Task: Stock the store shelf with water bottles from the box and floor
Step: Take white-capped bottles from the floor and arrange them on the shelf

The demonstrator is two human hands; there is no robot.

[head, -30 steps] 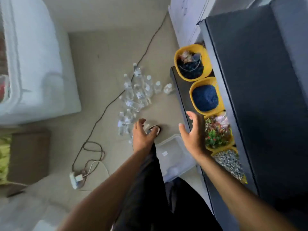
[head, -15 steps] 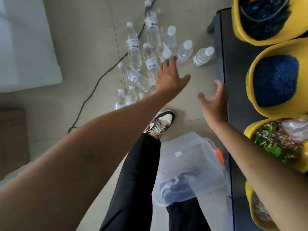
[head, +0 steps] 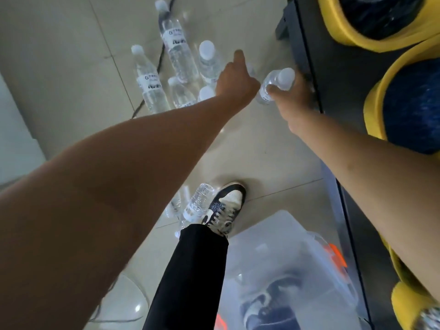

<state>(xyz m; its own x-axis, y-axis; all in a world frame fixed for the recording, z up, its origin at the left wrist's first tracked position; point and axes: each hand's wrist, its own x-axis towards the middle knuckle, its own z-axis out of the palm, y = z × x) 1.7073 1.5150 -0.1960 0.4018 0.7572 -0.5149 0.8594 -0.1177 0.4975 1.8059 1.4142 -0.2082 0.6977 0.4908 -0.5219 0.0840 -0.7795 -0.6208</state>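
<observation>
Several clear water bottles (head: 179, 47) with white caps stand and lie on the tiled floor at the top centre. My right hand (head: 294, 97) grips a small bottle (head: 277, 79) next to the black shelf's (head: 333, 75) bottom edge. My left hand (head: 235, 78) is down among the bottles, fingers curled over another small bottle (head: 250, 67) that is mostly hidden under it. Two more bottles (head: 198, 203) lie by my shoe (head: 229, 206).
A clear plastic box (head: 269, 232) with orange clips sits on the floor at the bottom right, against the shelf. Yellow baskets (head: 375, 108) with dark contents fill the shelf on the right. A black cable (head: 142, 104) runs under the bottles.
Both hands dropped lower and forward to the bottles. My right hand, open before, now holds the small bottle by the shelf. My left hand has come down over its neighbour.
</observation>
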